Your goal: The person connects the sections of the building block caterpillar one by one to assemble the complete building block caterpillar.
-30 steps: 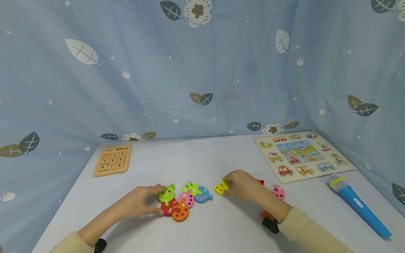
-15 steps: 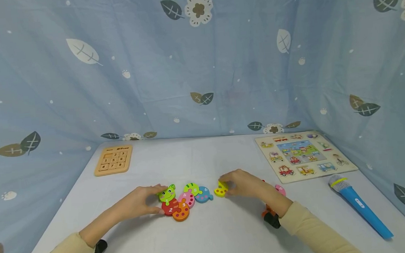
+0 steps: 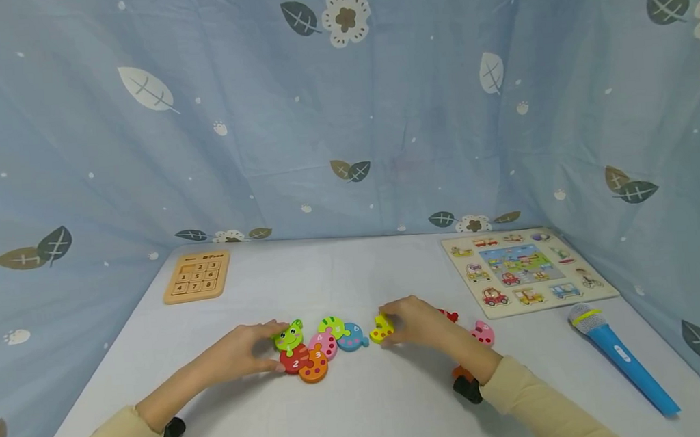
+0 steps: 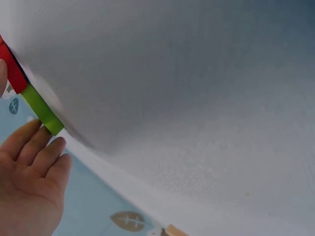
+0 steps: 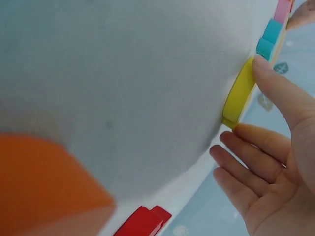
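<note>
Joined caterpillar puzzle pieces lie on the white table: a green smiling head (image 3: 288, 336), a red piece (image 3: 294, 359) marked 2, then orange, pink, green and a blue piece (image 3: 351, 337) marked 6. My left hand (image 3: 242, 352) holds the left end of this chain, fingertips at the head and thumb against the red piece. To the right of the blue piece, a yellow curved puzzle piece (image 3: 381, 328) is pinched between thumb and fingers of my right hand (image 3: 416, 323). A small gap separates yellow from blue. In the right wrist view the yellow piece's side edge (image 5: 239, 93) shows.
Loose pink (image 3: 483, 332), red (image 3: 449, 315) and orange (image 3: 462, 373) pieces lie around my right forearm, partly hidden. A wooden number slide puzzle (image 3: 197, 277) lies at back left. At right are a vehicle puzzle board (image 3: 553, 290) and a blue toy microphone (image 3: 629, 364).
My right hand has turned the yellow piece, so its curve now stands more upright, and brought it very slightly left. My left hand and the joined chain have stayed in place.
</note>
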Demonstrator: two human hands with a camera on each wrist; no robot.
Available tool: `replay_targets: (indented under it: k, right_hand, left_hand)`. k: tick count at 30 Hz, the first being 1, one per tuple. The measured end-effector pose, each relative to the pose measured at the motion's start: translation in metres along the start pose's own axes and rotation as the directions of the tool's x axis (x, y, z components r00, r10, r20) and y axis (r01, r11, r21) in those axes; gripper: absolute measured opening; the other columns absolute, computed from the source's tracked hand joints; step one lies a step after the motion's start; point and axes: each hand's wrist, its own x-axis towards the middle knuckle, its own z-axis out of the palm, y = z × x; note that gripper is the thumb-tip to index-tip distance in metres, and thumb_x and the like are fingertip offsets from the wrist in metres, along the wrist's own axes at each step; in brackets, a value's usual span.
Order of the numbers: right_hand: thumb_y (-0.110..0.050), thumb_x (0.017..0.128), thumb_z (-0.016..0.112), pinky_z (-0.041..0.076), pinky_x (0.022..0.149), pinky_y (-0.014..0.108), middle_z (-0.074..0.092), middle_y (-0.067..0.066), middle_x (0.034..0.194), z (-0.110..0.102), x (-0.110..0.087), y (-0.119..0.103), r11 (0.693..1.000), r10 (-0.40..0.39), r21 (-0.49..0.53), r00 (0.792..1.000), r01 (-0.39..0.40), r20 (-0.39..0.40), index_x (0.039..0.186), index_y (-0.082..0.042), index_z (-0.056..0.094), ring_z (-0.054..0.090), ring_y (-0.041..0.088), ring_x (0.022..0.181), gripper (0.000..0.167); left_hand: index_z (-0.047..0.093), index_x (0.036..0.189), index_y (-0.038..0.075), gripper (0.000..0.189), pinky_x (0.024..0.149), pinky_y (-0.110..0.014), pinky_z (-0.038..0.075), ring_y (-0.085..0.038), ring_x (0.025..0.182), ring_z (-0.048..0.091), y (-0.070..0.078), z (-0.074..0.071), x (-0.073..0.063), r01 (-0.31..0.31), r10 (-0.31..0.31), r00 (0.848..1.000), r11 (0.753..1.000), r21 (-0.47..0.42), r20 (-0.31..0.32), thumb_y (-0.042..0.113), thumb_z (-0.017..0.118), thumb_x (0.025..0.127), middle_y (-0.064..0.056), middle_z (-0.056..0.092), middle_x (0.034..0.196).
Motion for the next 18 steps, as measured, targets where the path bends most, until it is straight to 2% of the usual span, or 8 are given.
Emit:
replay_targets:
  k: [6,11,18]
  right_hand:
    - [-0.027,0.074,0.085,0.049,0.097,0.039,0.067,0.011,0.119,0.003,0.001,-0.004,1.0,0.007,-0.028,1.0,-0.007,-0.002,0.122,0.002,0.065,0.061,0.027,0.113,0.06]
    - [-0.026,0.073,0.086,0.05,0.097,0.041,0.067,0.01,0.12,0.002,-0.002,-0.007,1.0,0.02,-0.001,1.0,-0.02,-0.012,0.122,0.0,0.065,0.059,0.027,0.115,0.06]
    - [-0.026,0.073,0.086,0.05,0.097,0.043,0.066,0.009,0.122,0.001,-0.008,-0.013,0.999,0.023,0.04,0.999,-0.022,-0.032,0.123,-0.002,0.065,0.057,0.029,0.118,0.059]
  left_hand:
    - [0.055,0.136,0.008,0.079,0.106,-0.052,0.037,-0.036,0.131,0.044,0.003,0.0,-0.001,0.018,-0.018,1.0,1.0,0.006,-0.004,0.05,0.077,0.074,-0.018,0.049,0.14]
    - [0.055,0.137,0.009,0.077,0.107,-0.05,0.037,-0.033,0.132,0.043,0.004,0.001,-0.001,0.034,-0.034,0.999,0.999,0.004,-0.002,0.047,0.079,0.074,-0.016,0.049,0.141]
    - [0.053,0.138,0.006,0.08,0.107,-0.05,0.036,-0.033,0.134,0.041,0.003,0.001,-0.003,0.005,-0.005,1.0,1.0,0.005,0.005,0.048,0.078,0.075,-0.015,0.047,0.143]
